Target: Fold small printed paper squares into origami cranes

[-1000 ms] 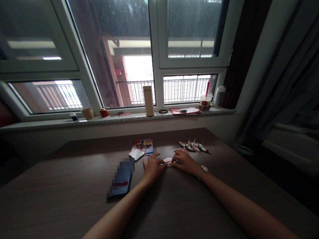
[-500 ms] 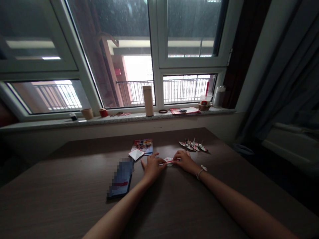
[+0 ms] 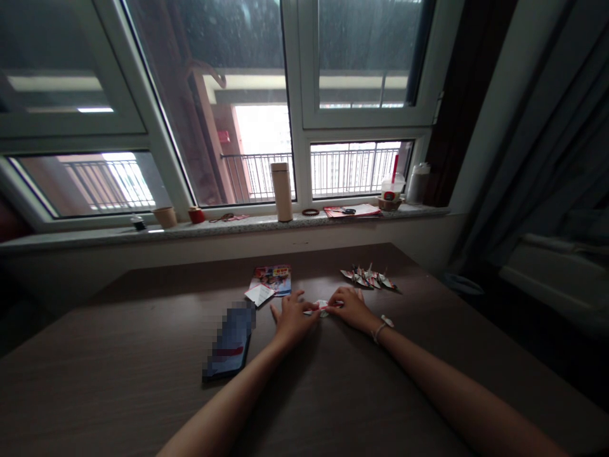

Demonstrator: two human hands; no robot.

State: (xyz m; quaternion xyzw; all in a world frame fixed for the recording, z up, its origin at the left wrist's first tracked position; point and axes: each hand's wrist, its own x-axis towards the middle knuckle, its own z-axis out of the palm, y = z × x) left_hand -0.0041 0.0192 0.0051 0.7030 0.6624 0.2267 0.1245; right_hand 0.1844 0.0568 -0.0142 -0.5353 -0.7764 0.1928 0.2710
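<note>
Between my two hands lies a small folded piece of paper (image 3: 323,309), white with red print, low over the table. My left hand (image 3: 294,317) pinches its left end with thumb and fingertips, which partly cover it. The right end is gripped the same way by my right hand (image 3: 351,307), whose wrist carries a light bracelet. Beyond the right hand sits a cluster of folded paper pieces (image 3: 366,277) with pointed tips. A white paper square (image 3: 260,294) overlaps a colourful printed sheet (image 3: 278,279) beyond my left hand.
A dark phone-like device (image 3: 229,346), partly pixelated, lies left of my left forearm on the brown table (image 3: 118,355). Along the windowsill stand a beige flask (image 3: 282,193), a paper cup (image 3: 165,217), a drink cup with a red straw (image 3: 392,187), and scissors (image 3: 349,211) on red-and-white papers.
The fingertips of both hands have come slightly closer together over the folded paper, and less of its printed face shows. The other things stay in place.
</note>
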